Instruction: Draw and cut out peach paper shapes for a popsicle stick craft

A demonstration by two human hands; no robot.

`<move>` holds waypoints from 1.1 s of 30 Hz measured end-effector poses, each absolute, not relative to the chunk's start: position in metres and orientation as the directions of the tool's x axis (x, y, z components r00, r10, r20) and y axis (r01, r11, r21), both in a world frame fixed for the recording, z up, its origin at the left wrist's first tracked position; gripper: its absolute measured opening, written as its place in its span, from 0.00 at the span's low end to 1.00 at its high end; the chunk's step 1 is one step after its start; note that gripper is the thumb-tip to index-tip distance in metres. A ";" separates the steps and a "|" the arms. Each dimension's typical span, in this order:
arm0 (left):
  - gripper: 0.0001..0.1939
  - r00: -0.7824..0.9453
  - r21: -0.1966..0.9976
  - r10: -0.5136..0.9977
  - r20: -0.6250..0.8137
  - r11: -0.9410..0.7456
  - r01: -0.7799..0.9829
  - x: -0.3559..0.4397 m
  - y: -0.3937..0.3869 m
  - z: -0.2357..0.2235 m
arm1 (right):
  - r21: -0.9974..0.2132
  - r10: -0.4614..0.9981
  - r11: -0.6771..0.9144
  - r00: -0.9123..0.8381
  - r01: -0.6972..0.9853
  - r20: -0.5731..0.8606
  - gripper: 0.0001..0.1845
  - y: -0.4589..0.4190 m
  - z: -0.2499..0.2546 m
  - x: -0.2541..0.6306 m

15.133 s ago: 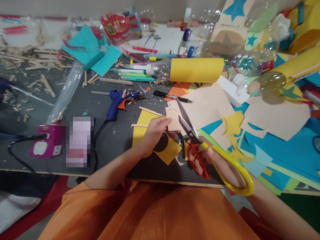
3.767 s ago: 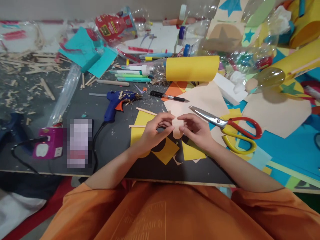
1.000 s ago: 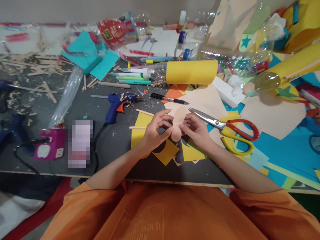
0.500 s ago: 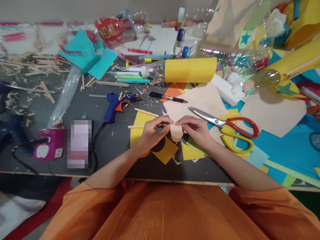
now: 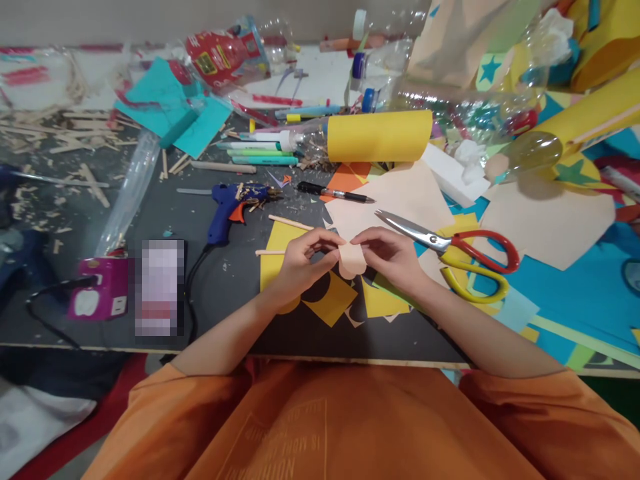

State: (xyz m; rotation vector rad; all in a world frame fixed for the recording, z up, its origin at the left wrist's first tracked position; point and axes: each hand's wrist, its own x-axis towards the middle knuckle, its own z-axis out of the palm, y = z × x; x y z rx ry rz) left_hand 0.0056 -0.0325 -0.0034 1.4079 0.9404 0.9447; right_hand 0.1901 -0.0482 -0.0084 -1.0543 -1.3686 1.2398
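Observation:
A small peach paper cutout (image 5: 353, 260), folded over with rounded ends hanging down, is pinched between my two hands. My left hand (image 5: 307, 263) grips its left edge with thumb and fingers. On the opposite edge, my right hand (image 5: 390, 257) holds it the same way. Scissors (image 5: 443, 245) with one red and one yellow handle lie just right of my right hand. Below the hands are yellow paper scraps (image 5: 333, 300). Two thin sticks (image 5: 290, 222) rest on yellow paper by my left hand, partly hidden by it. A black pen (image 5: 335, 193) lies beyond.
A blue glue gun (image 5: 237, 203) lies left, its cord running to the table's front edge. Farther left are a blurred-out phone (image 5: 159, 287) and a purple power adapter (image 5: 99, 288). A yellow paper tube (image 5: 379, 137), plastic bottles and coloured sheets crowd the back and right.
The scissors have gone from my right hand to the table. The peach cutout, extended a second ago, is now folded over between both hands.

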 end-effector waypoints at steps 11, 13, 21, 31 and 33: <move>0.07 0.341 0.998 0.940 -0.017 -0.004 0.060 0.008 -0.030 -0.005 | -1.000 0.987 -0.014 -0.160 -0.008 -0.012 0.08 -0.050 -0.008 0.190; 0.06 0.335 0.997 0.941 -0.043 0.021 0.070 0.008 -0.031 -0.005 | -0.998 0.986 -0.066 -0.158 -0.023 -0.061 0.13 -0.050 -0.008 0.189; 0.12 0.306 0.998 0.951 0.036 -0.052 0.046 0.007 -0.036 -0.013 | -0.979 0.984 -0.158 -0.104 -0.133 -0.144 0.18 -0.049 -0.005 0.186; 0.09 0.435 0.938 0.871 0.229 -0.316 0.139 0.006 -0.033 -0.008 | -0.981 0.980 -0.170 -0.121 -0.088 -0.159 0.18 -0.049 -0.005 0.187; 0.12 0.412 0.964 0.894 0.178 -0.241 0.108 0.006 -0.034 -0.008 | -0.982 0.981 -0.163 -0.118 -0.090 -0.152 0.18 -0.049 -0.004 0.187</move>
